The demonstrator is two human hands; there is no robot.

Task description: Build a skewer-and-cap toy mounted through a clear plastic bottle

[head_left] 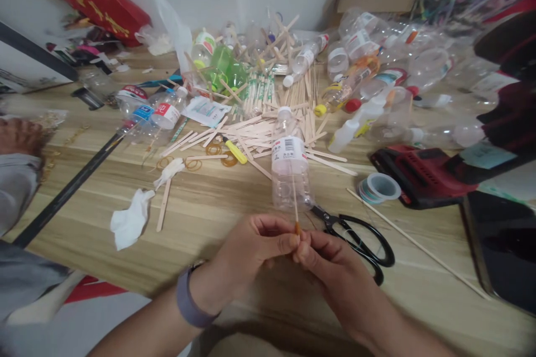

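My left hand (255,251) and my right hand (335,270) meet above the front of the table, thumbs and fingertips pinched together. Between them stands a thin wooden stick (295,198), with an amber band, seemingly rubber, wrapped round its lower part. The end inside my fingertips is hidden. Behind the stick is a clear plastic bottle (288,170) with a white cap and a white-and-red label; whether stick and bottle touch, I cannot tell. Black-handled scissors (355,234) lie just beyond my right hand.
Loose flat craft sticks (251,131) and several plastic bottles (355,67) crowd the back. A yellow-handled tool (235,150) lies near rubber bands (213,149). Tape roll (379,188), red-black power tool (422,175) and a long stick (419,242) are rightward. Another person's hand (19,139) rests left.
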